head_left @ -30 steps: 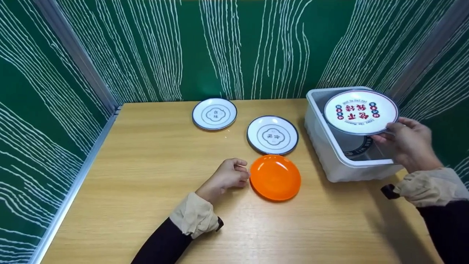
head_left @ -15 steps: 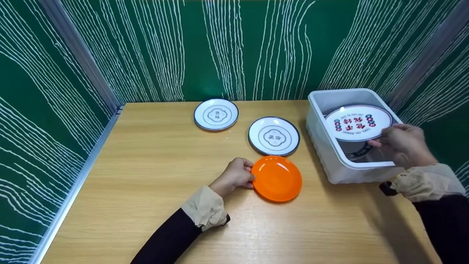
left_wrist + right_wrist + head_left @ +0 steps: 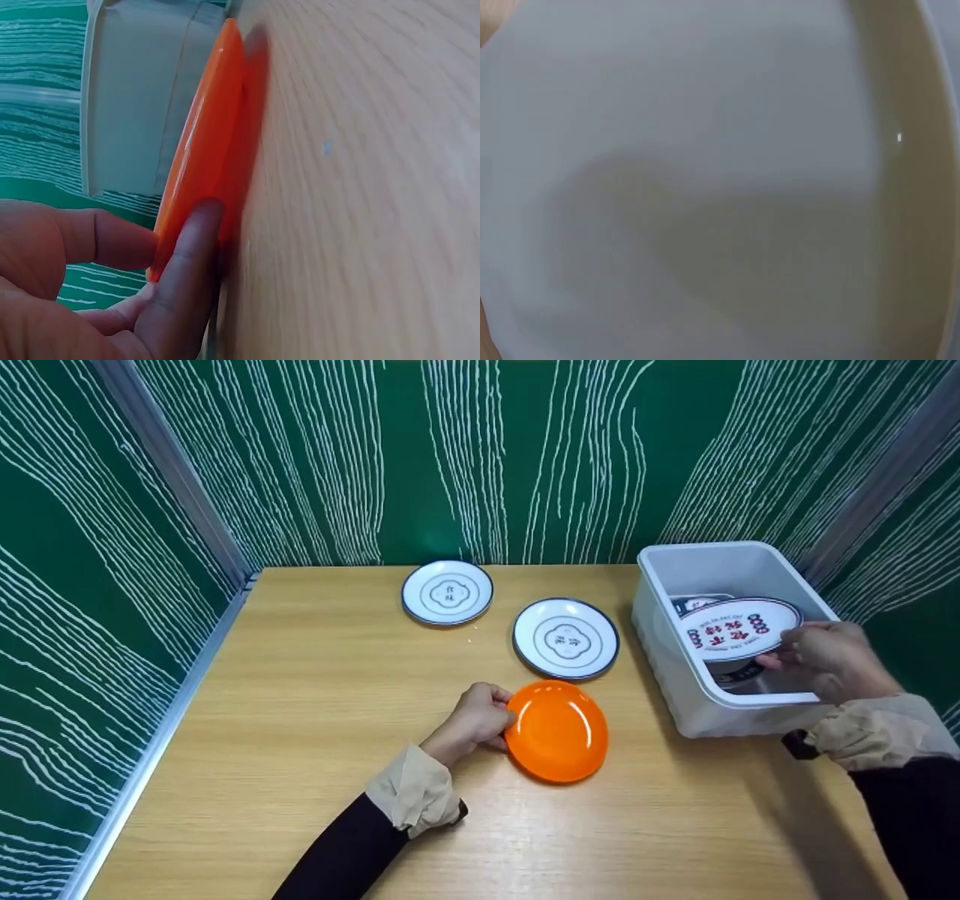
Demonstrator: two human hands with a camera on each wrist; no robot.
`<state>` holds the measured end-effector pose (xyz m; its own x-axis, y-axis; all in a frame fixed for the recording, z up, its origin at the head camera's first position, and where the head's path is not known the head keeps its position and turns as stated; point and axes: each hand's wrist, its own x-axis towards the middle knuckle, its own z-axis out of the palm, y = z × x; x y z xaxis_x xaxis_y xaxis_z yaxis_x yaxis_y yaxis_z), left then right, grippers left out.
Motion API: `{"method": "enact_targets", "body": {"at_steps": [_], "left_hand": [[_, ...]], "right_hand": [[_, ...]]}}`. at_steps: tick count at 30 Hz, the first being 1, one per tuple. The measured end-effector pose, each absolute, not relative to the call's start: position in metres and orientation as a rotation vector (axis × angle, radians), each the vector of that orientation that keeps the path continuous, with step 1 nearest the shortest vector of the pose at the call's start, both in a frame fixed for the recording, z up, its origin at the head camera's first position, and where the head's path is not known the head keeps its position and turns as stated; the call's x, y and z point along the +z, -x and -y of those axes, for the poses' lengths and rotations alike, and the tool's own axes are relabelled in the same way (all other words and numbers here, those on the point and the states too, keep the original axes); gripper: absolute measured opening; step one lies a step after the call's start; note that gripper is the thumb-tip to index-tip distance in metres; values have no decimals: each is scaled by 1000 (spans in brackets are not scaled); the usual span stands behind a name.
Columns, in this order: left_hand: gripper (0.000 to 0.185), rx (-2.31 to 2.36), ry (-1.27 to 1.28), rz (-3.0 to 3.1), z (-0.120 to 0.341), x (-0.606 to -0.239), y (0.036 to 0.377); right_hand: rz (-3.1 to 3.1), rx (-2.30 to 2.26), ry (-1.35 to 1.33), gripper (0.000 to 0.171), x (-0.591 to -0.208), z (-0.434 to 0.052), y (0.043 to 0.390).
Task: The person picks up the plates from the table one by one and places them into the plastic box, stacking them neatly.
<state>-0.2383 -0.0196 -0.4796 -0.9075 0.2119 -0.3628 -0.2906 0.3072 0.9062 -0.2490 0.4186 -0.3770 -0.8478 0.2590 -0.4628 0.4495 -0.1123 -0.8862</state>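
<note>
Right hand [image 3: 829, 660], right of frame, pinching the printed plate [image 3: 739, 626] by its near rim, tilted, low inside the white bin [image 3: 679, 660] above another plate (mostly hidden). Best lowered flat and released only once resting, fingers clear of the bin wall. Left hand [image 3: 472, 720], centre frame, gripping the orange plate [image 3: 556, 730] at its left edge, thumb on top, that edge raised off the worktop [image 3: 315, 682]. Worth keeping level while lifting.

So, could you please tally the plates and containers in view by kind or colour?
White plates on the table: 2
Orange plate, held by the left hand: 1
Red-lettered plate, held by the right hand in the bin: 1
Plates lying in the bin beneath it: at least 1
White bin: 1
Total: at least 6
</note>
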Motion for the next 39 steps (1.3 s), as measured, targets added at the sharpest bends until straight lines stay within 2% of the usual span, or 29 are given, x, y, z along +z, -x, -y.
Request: {"method": "enact_targets", "body": {"at_steps": [7,21,28,31,33,38,39], "left_hand": [[24,1637,24,-2216,28,-476,237],[31,1751,57,-2172,46,-472,242],[33,1802,42,-2153,48,-469,244],[33,1817,45,-2147,49,-469,244],[33,1830,43,-2136,50,-470,244],[34,1871,39,-2115,53,-471,247],[35,1878,44,-2114,54,-470,247]], "right_hand": [[-1881,-2148,-783,16,-379,-418,253],[-1683,-2172,-758,18,-377,-425,252],[-1784,-2072,-652,86,-377,-424,252],[-1795,-1947,-585,89,-376,-424,255],[-1793,-1867,-545,84,-377,-424,258],[-1868,-1754,-462,44,-381,-427,264],[-1873,-1758,-460,44,-381,-427,264]]}}
